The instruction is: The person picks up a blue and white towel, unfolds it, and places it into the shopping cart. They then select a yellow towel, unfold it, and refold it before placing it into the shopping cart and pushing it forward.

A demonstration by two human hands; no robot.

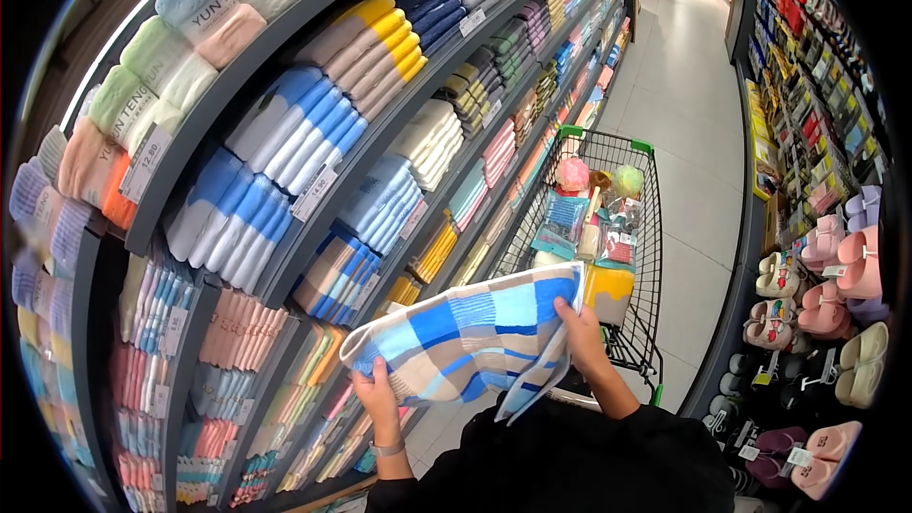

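The checked towel (475,328), its ends pinched by the left hand (380,401) and right hand (583,340), slants eight to two o'clock, the right nearer the cart (643,145)

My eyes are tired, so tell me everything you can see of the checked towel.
The checked towel has blue, pale blue, whitish and beige-grey blocks and looks like terry cloth. Opened out but rumpled, it is held between the left hand and right hand, a corner drooping near the right one. In view it overlaps the shopping cart; contact there is unclear.
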